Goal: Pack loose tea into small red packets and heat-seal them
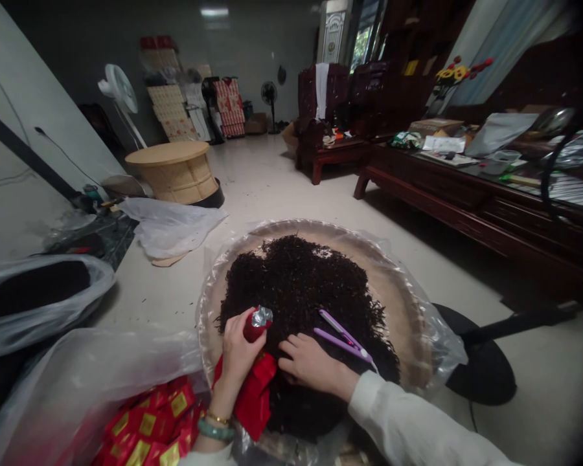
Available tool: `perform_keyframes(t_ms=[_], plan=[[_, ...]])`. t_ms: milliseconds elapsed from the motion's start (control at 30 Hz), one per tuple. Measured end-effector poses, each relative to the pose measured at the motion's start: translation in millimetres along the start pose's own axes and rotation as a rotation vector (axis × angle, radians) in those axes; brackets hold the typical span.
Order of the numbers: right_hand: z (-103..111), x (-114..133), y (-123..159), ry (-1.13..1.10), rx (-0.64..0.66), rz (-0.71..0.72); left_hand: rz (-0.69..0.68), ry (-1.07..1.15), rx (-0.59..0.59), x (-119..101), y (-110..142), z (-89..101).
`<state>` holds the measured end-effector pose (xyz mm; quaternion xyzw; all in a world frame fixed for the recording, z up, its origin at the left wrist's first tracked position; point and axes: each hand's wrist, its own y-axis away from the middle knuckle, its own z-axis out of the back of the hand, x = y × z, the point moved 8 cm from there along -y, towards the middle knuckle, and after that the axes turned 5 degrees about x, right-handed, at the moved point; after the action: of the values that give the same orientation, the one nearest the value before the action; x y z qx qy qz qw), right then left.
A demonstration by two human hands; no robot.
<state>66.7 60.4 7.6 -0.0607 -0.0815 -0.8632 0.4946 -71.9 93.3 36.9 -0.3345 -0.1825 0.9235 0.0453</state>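
A big round tray lined with clear plastic holds a heap of dark loose tea leaves. My left hand is closed around a small red packet with a silver foil mouth, held at the near edge of the heap. More empty red packets lie under that hand. My right hand rests palm down on the leaves just right of the packet, fingers bent into the tea. A purple clip-like tool lies on the leaves next to it.
A clear bag of red and gold packets lies at the lower left. Another plastic-lined bin of dark tea sits at the left. A round wooden drum, white plastic sheet, fans and dark wooden furniture stand farther off.
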Motion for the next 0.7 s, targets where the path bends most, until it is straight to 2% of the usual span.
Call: perform_keyframes(t_ms=[100,167,267,367,400,467,600,700], plan=[[5,-16,-1,-0.176,-0.150,-0.061,0.006,0.007,0.002,0,-1,-0.6],[15,-29,1,-0.410,-0.336,-0.108,0.012,0.016,0.003,0,-2,-1.0],[27,-59,10,-0.949,-0.688,-0.256,0.019,0.042,0.019,-1,-2,-3.0],[12,-91,20,-1.625,-0.978,-0.533,0.018,0.071,0.035,-7,-2,-6.6],[7,-96,20,-1.783,-1.028,-0.593,0.019,0.081,0.041,-10,-2,-8.7],[6,-106,18,-1.937,-1.082,-0.629,0.020,0.102,0.063,-16,0,-15.1],[19,-119,17,-2.074,-1.158,-0.597,0.029,0.114,0.124,-29,2,-32.4],[30,-116,13,-2.267,-1.241,-0.525,0.041,0.075,0.136,-34,2,-40.7]])
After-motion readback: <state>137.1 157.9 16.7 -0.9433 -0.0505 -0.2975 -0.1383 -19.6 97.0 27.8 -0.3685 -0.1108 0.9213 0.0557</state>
